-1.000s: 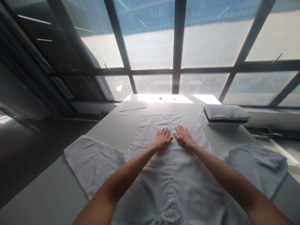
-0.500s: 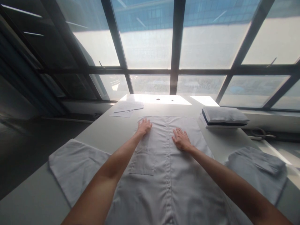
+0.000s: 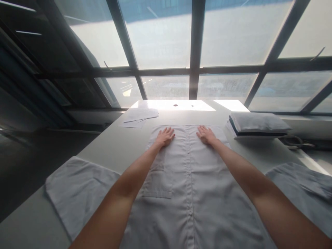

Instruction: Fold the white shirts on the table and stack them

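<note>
A white button-front shirt (image 3: 178,180) lies spread on the table, its hem end away from me and its button strip running down the middle. A patch pocket (image 3: 157,186) shows left of the buttons. My left hand (image 3: 165,136) rests flat on the cloth near the far edge, fingers spread. Right of the button strip, my right hand (image 3: 205,134) also lies flat with its fingers apart. Both forearms reach over the shirt. One short sleeve (image 3: 80,190) stretches out to the left, and another sleeve (image 3: 301,186) to the right.
Folded garments, white with a dark layer, form a stack (image 3: 259,124) at the table's right edge. Sheets of paper (image 3: 141,116) lie at the far left of the white table (image 3: 103,150). Large framed windows (image 3: 166,41) stand beyond the table.
My right hand has slid away from me toward the shirt's far edge. My left hand has shifted slightly right. The view has tilted a little.
</note>
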A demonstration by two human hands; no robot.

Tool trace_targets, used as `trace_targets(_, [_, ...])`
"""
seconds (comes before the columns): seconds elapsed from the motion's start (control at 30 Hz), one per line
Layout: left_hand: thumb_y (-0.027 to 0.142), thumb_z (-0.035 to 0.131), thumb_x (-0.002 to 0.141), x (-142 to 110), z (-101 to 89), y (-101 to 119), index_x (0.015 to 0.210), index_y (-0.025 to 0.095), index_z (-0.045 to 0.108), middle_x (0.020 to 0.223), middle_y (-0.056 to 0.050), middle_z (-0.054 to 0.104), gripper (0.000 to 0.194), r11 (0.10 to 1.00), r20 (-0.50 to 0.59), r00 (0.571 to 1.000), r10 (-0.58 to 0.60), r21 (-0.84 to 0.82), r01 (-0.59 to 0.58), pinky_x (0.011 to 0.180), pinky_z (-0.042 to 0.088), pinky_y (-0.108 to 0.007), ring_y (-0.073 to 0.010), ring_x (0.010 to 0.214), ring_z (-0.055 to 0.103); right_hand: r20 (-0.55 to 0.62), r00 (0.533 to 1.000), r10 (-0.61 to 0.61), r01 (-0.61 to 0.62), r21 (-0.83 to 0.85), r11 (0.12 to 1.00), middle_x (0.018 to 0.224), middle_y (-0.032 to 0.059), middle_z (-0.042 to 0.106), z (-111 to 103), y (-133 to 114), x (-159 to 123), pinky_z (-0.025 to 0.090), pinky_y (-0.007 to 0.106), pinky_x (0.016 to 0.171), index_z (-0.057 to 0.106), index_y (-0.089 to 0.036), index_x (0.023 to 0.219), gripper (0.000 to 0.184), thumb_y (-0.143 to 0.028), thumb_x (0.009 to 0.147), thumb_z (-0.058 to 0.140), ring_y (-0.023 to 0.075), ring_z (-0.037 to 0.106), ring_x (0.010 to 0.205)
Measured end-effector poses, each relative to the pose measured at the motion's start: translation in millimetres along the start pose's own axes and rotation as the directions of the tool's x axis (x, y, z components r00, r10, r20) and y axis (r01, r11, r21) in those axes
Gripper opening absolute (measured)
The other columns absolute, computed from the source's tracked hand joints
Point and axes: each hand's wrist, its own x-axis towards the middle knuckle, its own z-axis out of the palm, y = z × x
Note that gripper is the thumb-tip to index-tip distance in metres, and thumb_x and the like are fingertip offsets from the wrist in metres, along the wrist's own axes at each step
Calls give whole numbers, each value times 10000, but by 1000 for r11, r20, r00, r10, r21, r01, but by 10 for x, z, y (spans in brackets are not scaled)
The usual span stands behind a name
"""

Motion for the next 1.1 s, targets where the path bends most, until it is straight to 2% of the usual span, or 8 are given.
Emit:
trace_targets(0.17, [449, 221, 1069, 147, -120, -182, 1623, 147, 280, 1720, -156, 152, 634, 996, -13, 996, -87, 3, 88, 1222, 130, -658, -372, 1580, 128, -32, 982, 184, -184, -8, 983, 1711, 157, 178, -113, 392, 53, 129, 574, 1254, 293, -103, 1624, 640, -388, 1054, 232, 293, 159, 1580])
trace_targets(0.3, [470, 217, 1076, 283, 51, 374, 1645, 238, 226, 1737, -45, 135, 614, 997, -38, 996, 82, -10, -82, 1269, 108, -530, -256, 1599, 70, -101, 994, 31, -32, -4, 999, 1716, 135, 173, 15, -69, 92, 111, 549, 1261, 300, -112, 1622, 621, -353, 1055, 225, 265, 136, 1585])
trace_targets(0.43, [516, 215, 1073, 391, 206, 702, 1638, 259, 254, 1725, -62, 194, 621, 972, -45, 971, 234, -15, -235, 1257, 115, -568, -288, 1591, 125, -36, 986, -164, 164, 15, 986, 1705, 107, 239, 135, -445, 94, 125, 533, 1259, 321, -170, 1620, 609, -413, 1066, 255, 253, 166, 1580])
trace_targets(0.67, [503, 221, 1072, 383, -71, -171, 1639, 216, 259, 1726, -109, 162, 636, 999, -8, 999, -44, 10, 44, 1242, 137, -611, -330, 1587, 128, -11, 987, 159, -159, -29, 987, 1718, 117, 188, -110, 423, 39, 128, 540, 1258, 305, -178, 1627, 610, -424, 1070, 268, 262, 164, 1579])
trace_targets(0.77, [469, 235, 1080, 282, -155, -288, 1627, 160, 276, 1720, -167, 141, 629, 995, -35, 995, -96, 16, 97, 1228, 135, -646, -364, 1584, 115, -50, 956, 289, -290, -19, 957, 1713, 147, 193, -185, 609, -12, 132, 550, 1258, 316, -129, 1619, 612, -402, 1074, 259, 277, 163, 1579])
trace_targets(0.87, [476, 250, 1088, 105, -48, 66, 1629, 157, 265, 1727, -148, 120, 628, 1000, -55, 998, -4, 7, 4, 1246, 125, -595, -331, 1591, 83, -152, 957, 248, -245, 37, 969, 1703, 172, 210, -133, 286, -132, 142, 544, 1257, 345, -82, 1598, 598, -355, 1071, 274, 284, 172, 1575])
trace_targets(1.0, [526, 233, 1083, -244, 250, 715, 1642, 195, 244, 1722, -96, 184, 649, 972, -56, 971, 234, -18, -236, 1259, 138, -546, -281, 1593, 115, -150, 987, -62, 74, 79, 994, 1702, 150, 222, 108, -475, -487, 162, 542, 1250, 341, -101, 1602, 595, -340, 1058, 300, 281, 177, 1575])
trace_targets(1.1, [569, 222, 1069, -489, 355, 786, 1644, 214, 249, 1711, -88, 228, 676, 955, -95, 951, 294, -16, -297, 1266, 135, -539, -271, 1589, 150, -106, 981, -161, 169, 67, 983, 1694, 137, 257, 250, -692, -784, 155, 520, 1256, 343, -137, 1610, 606, -395, 1063, 291, 266, 198, 1572])
